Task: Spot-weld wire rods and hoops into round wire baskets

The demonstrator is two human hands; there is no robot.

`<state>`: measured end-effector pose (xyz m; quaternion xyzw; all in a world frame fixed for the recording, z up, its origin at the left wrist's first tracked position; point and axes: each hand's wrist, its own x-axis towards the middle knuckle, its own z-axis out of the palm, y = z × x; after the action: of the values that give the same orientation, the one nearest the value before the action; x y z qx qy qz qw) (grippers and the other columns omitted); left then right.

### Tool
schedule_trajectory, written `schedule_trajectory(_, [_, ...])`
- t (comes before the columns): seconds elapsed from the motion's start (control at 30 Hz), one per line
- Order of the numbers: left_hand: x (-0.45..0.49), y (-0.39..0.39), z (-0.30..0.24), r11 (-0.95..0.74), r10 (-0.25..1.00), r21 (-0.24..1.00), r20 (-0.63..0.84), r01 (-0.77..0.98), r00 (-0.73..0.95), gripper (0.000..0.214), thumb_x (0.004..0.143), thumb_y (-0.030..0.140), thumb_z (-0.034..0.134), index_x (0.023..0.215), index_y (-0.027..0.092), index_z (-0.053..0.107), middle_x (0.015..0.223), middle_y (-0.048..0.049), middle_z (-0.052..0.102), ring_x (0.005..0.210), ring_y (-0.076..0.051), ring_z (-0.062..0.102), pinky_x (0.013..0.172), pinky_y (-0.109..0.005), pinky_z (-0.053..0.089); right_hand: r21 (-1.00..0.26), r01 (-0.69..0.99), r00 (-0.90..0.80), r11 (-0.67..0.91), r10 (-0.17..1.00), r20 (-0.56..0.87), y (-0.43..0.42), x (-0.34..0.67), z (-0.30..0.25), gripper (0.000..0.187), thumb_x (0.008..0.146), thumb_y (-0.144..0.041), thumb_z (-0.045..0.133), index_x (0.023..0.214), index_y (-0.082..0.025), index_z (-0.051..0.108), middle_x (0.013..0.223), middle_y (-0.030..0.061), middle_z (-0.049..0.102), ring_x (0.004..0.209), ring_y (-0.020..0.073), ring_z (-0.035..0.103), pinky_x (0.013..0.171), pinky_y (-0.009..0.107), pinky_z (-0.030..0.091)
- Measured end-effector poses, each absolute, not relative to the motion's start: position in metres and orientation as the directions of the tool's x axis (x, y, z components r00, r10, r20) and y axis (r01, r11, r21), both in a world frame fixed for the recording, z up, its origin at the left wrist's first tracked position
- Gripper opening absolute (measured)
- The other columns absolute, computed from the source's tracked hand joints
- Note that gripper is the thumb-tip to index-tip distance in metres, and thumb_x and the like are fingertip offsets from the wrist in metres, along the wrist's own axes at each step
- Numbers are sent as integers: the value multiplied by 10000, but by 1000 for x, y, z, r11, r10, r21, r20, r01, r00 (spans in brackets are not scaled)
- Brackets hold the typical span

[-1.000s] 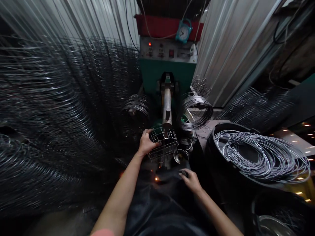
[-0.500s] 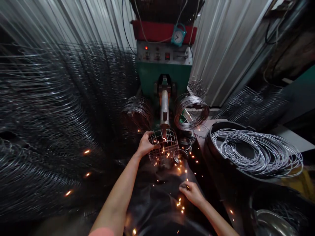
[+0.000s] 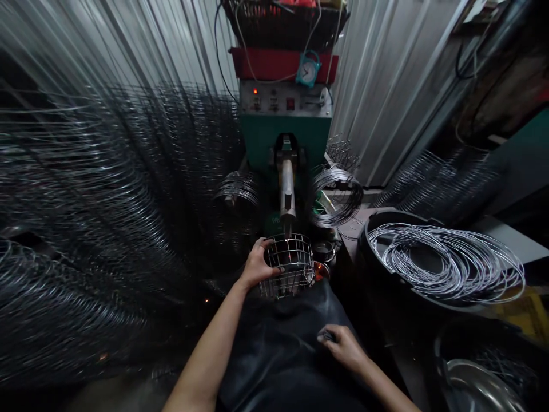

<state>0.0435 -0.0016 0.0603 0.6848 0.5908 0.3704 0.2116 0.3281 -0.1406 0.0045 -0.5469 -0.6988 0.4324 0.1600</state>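
My left hand (image 3: 257, 265) grips the side of a round wire basket (image 3: 288, 264), fingers wrapped over its rim. The basket sits just under the metal electrode arm (image 3: 287, 191) of a green spot-welding machine (image 3: 285, 131). My right hand (image 3: 345, 347) rests on the dark apron over my lap, fingers curled around a small dark object that I cannot make out. A small metal cup (image 3: 319, 270) lies just right of the basket.
Stacks of wire rings (image 3: 94, 217) fill the whole left side. Wire coils (image 3: 337, 194) hang beside the machine. A black tub (image 3: 429, 297) at right holds loose wire hoops (image 3: 446, 260). A steel bowl (image 3: 476, 389) sits bottom right. Corrugated metal walls stand behind.
The burst of sparks around the basket half a second ago has died out. My left hand has turned the basket slightly. My right hand stayed on the apron.
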Motion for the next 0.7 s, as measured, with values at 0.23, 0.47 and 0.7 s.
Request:
schedule_trajectory(0.23, [45,-3,60,-215,964,744,264,632,17,803,455,291,839,1179,202,501,1348,-116,417,1279,-312,397,1069,-459,339,-779,626,-335,14,908,-253,-145,329,-4,219,778,-306,515,786,-180,694,759,36,697,744,197,632,681,266,437])
schedule_trajectory(0.47, [42,-1,60,-241,959,728,279,641,44,808,463,329,839,1185,214,494,1312,-105,461,1261,-310,419,1051,-466,356,-835,546,-311,61,941,-134,-128,325,14,247,793,-357,516,752,-178,681,732,50,695,722,208,640,663,280,461])
schedule_trajectory(0.7, [40,0,61,-236,963,703,263,671,63,821,473,371,838,1197,197,492,1329,-128,452,1278,-314,402,1064,-470,346,-866,436,-185,246,966,181,-39,318,59,242,788,-406,569,816,-200,693,821,70,710,777,213,652,724,305,495])
